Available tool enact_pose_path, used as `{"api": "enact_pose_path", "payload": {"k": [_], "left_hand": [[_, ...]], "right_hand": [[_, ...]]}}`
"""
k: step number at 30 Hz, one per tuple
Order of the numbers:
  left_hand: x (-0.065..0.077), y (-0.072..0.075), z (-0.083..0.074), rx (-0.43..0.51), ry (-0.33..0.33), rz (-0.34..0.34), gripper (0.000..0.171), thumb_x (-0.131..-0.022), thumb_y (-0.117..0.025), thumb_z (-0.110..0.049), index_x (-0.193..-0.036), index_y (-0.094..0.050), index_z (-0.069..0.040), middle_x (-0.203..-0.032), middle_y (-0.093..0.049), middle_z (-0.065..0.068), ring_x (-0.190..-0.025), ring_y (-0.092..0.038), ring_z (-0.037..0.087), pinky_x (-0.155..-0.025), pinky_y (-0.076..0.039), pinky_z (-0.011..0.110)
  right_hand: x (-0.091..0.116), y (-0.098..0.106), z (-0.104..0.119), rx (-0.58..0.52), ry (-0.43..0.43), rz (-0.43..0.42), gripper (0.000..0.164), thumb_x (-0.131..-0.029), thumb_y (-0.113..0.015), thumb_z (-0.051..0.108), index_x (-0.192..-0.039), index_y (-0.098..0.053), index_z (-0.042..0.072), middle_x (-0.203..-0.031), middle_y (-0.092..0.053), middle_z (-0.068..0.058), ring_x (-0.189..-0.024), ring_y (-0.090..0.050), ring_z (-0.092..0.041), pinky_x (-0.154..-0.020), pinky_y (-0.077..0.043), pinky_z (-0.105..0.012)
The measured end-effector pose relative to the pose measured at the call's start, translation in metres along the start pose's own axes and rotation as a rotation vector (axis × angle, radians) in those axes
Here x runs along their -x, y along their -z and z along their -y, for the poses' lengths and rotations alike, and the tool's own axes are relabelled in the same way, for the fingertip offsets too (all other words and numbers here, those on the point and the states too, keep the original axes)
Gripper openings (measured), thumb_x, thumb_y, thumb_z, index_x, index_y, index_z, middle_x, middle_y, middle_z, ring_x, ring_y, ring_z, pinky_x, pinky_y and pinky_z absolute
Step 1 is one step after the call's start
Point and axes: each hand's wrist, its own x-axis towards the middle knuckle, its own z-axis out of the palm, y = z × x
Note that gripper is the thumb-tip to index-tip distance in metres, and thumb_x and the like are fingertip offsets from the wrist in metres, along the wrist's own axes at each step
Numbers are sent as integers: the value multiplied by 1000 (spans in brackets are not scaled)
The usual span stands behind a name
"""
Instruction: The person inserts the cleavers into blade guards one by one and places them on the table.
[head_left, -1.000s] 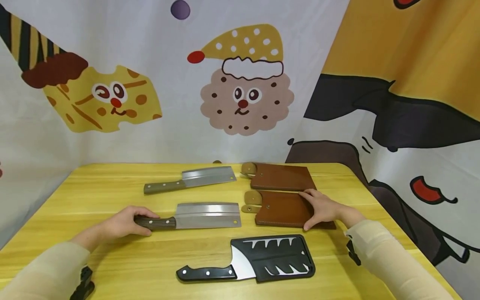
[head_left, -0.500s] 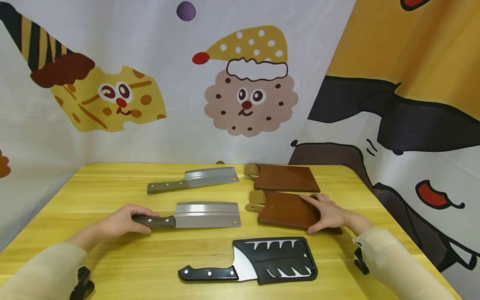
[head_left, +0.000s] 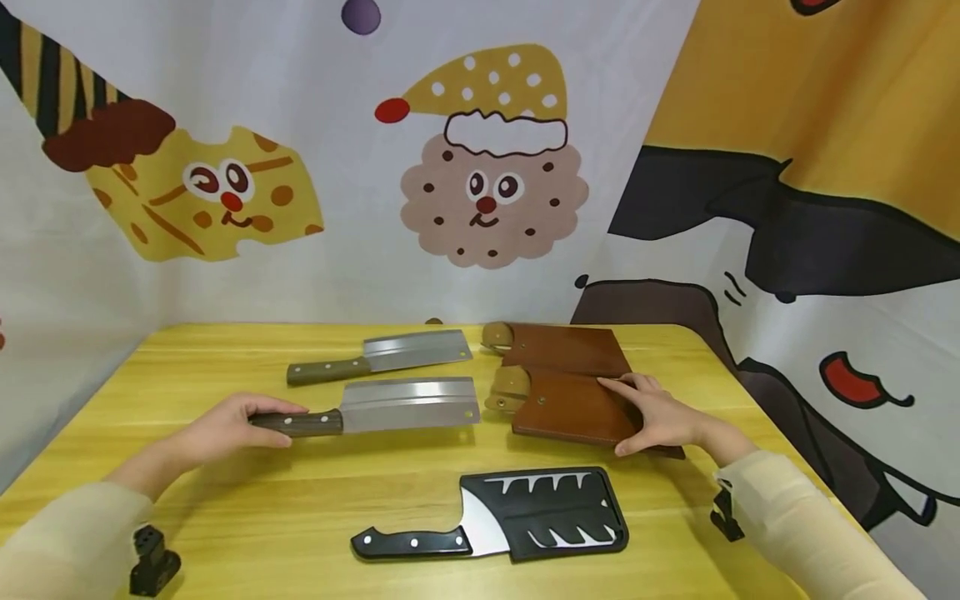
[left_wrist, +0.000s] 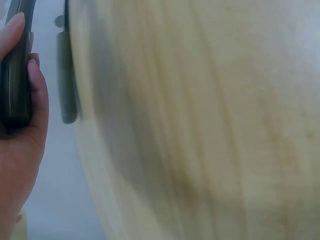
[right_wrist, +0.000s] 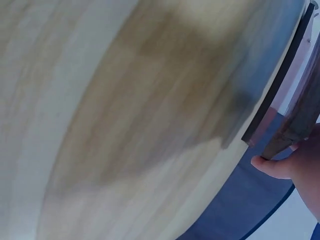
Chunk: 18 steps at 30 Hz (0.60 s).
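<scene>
In the head view my left hand [head_left: 217,429] grips the dark brown handle of a cleaver [head_left: 408,404]. Its broad steel blade points right, level and a little above the table. The handle [left_wrist: 17,75] lies between thumb and fingers in the left wrist view. My right hand [head_left: 663,417] holds the right end of a brown leather knife sheath [head_left: 566,408], thumb on the near edge and fingers at the far edge. That sheath is raised and tilted, its strap end facing the blade tip across a small gap. In the right wrist view the thumb touches the sheath's corner [right_wrist: 295,122].
A second cleaver [head_left: 416,350] with an olive handle lies behind the held one. Another brown sheath [head_left: 566,346] lies at the back right, partly covered. In front lies a black-handled knife [head_left: 412,543] inside a black-and-white blade cover [head_left: 555,512]. A printed curtain [head_left: 360,208] hangs behind the table.
Both hands have lifted what they hold: the cleaver rose off the table and shifted slightly left, and the sheath rose and tilted. The other knives and the back sheath stay put.
</scene>
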Motion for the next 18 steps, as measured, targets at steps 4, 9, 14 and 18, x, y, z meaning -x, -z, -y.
{"api": "enact_pose_path", "payload": {"k": [4, 9, 14, 18], "left_hand": [[-1, 3, -8, 6, 0, -9, 48, -84, -69, -17, -125, -56, 6, -125, -55, 29, -93, -57, -7, -74, -51, 22], [-7, 2, -17, 0, 28, 0, 50, -83, -70, -19, -125, -57, 3, -123, -57, 26, -89, -59, -1, -71, -51, 24], [-10, -1, -23, -20, -1, -1, 49, -82, -71, -19, -124, -58, 3, -123, -59, 24, -93, -56, -7, -74, -51, 22], [-12, 0, -25, -21, -37, 9, 50, -83, -70, -17, -125, -57, 6, -125, -57, 25, -95, -54, -10, -75, -50, 20]], "right_hand": [[-2, 2, 6, 11, 8, -2, 105, -59, -82, 50, -144, -35, 9, -133, -36, -27, -120, -33, -45, -88, -36, -65], [-2, 5, 12, 12, 6, 6, 105, -60, -82, 49, -145, -34, 10, -134, -35, -27, -120, -34, -45, -87, -37, -65], [-5, 6, 17, -4, 0, 9, 104, -60, -82, 49, -145, -34, 11, -136, -34, -25, -121, -33, -44, -88, -37, -65], [-4, 8, 20, -11, -2, 7, 104, -61, -81, 49, -146, -33, 12, -137, -33, -24, -123, -32, -43, -90, -35, -65]]}}
